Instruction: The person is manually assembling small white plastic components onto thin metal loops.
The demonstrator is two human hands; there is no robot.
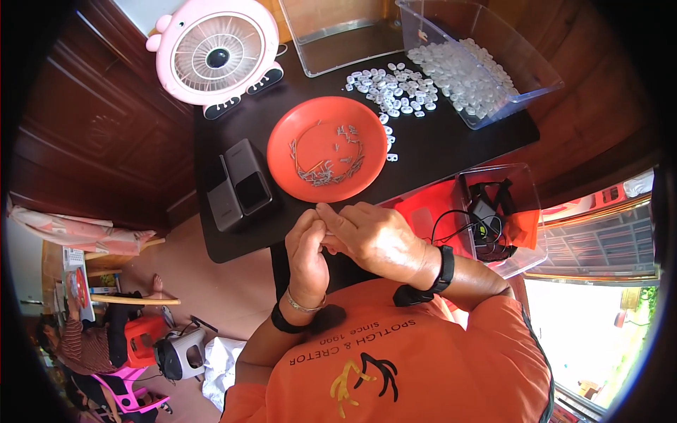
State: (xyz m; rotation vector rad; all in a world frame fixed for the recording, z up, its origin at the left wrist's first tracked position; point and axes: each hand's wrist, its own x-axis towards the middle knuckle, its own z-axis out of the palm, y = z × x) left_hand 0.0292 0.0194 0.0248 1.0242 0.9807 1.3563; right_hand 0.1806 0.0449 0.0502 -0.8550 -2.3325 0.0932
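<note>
My left hand [308, 255] and my right hand [379, 238] meet at the near edge of the black table, fingers closed together. Whatever they pinch between them is small and hidden by the fingers. Just beyond my fingertips lies a round orange plate [282, 169]. Inside it are many small thin metal pins [324, 175], gathered mostly along the near side. To the plate's right, small white oval plastic pieces [395, 90] with dark middles are spread in a loose pile, a few of them trailing down beside the rim.
A clear bin [525, 74] of whitish pieces stands back right, beside a clear tray or lid [338, 62]. A pink fan [218, 56] and grey power-bank-like devices [238, 185] sit left. Lower right, a clear box [532, 243] holds cables. Another person [92, 345] sits far left.
</note>
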